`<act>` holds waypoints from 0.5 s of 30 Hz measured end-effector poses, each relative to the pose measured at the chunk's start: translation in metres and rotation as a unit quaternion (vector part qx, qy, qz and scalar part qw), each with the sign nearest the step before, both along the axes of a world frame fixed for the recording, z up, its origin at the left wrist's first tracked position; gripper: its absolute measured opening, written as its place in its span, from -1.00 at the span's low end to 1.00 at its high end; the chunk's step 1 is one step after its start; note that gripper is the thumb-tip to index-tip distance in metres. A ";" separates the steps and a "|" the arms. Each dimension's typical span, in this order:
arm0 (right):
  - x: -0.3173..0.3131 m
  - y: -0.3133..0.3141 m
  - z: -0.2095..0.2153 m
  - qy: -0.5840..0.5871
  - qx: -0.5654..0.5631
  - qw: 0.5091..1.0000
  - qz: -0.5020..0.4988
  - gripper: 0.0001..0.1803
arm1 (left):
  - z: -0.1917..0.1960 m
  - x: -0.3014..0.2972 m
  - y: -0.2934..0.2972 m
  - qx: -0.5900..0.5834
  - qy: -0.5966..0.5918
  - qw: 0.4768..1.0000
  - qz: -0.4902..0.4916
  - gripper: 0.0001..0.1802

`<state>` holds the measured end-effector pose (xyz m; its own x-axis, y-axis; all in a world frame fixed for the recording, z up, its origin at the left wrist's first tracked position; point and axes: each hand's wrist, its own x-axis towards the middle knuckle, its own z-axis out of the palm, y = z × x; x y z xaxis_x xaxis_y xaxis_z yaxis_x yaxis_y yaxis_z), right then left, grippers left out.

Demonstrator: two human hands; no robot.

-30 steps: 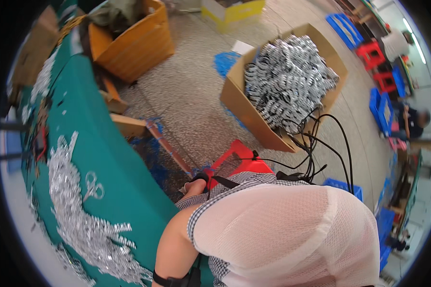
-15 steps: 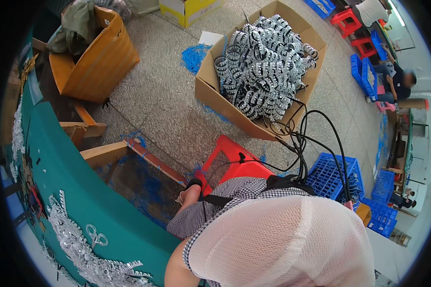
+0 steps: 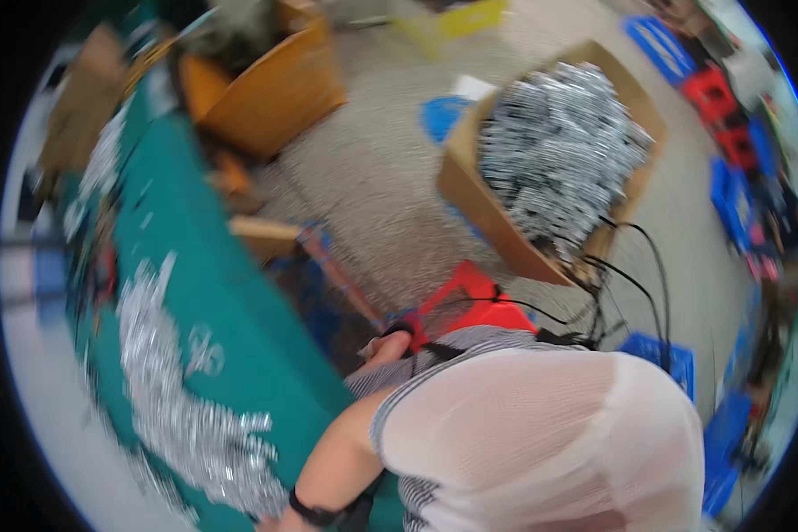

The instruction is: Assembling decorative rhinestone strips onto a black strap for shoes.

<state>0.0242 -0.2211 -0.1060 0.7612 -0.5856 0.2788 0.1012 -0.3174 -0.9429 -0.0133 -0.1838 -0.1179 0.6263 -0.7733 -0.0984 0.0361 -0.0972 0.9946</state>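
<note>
A bare arm with a black wristband (image 3: pixel 315 512) bends down beside the white mesh cloth (image 3: pixel 505 426), and I take it for my left one. At the lower edge my left hand (image 3: pixel 282 524) shows only in part, its fingers cut off and blurred. It is nearest a heap of shiny silver coiled strips (image 3: pixel 186 426) on the green table (image 3: pixel 248 346). Whether it touches them I cannot tell. Pale scissors (image 3: pixel 206 351) lie beside that heap. My right hand is not in view. Black-and-white checked cloth (image 3: pixel 488 335) shows around the mesh.
A cardboard box (image 3: pixel 465 182) full of silver coils (image 3: pixel 563 151) stands on the floor, with black cables beside it. Nearby are a red stool (image 3: pixel 483 297), a blue crate (image 3: pixel 669 359) and an orange bag (image 3: pixel 284 89). Blurred people and blue trays (image 3: pixel 661 49) are at the right.
The view has swung and blurred, so the surroundings sit further right. More of the bare arm shows now, with its wristband and part of the hand near the silver heap.
</note>
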 end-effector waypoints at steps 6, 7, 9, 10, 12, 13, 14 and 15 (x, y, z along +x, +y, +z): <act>-0.003 0.009 0.022 -0.054 -0.032 0.995 0.077 -0.76 | 0.064 0.045 0.118 -0.056 -0.058 0.960 0.267 -0.82; -0.006 0.008 0.020 -0.072 -0.031 0.995 0.058 -0.77 | 0.061 0.050 0.128 -0.063 -0.040 0.962 0.263 -0.82; -0.012 0.004 0.018 -0.093 -0.021 0.995 0.023 -0.79 | 0.057 0.055 0.143 -0.074 -0.015 0.957 0.279 -0.82; -0.016 0.002 0.020 -0.097 -0.016 0.995 0.009 -0.81 | 0.057 0.055 0.150 -0.085 0.003 0.960 0.266 -0.82; -0.018 -0.003 0.020 -0.091 -0.027 0.995 0.016 -0.84 | 0.054 0.054 0.161 -0.108 0.023 0.957 0.269 -0.82; -0.019 -0.007 0.023 -0.091 -0.028 0.995 -0.003 -0.86 | 0.056 0.052 0.166 -0.102 0.044 0.958 0.264 -0.82; -0.021 -0.011 0.025 -0.085 -0.027 0.996 0.002 -0.86 | 0.054 0.052 0.169 -0.098 0.065 0.959 0.258 -0.81; -0.022 -0.018 0.028 -0.079 -0.026 0.997 0.005 -0.86 | 0.049 0.052 0.171 -0.082 0.063 0.952 0.289 -0.81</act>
<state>0.0017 -0.2386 -0.0782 0.7110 -0.5596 0.4258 0.2509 -0.3637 -0.8971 0.0390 -0.0126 -0.0694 0.9429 -0.3148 -0.1089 0.1572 0.1320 0.9787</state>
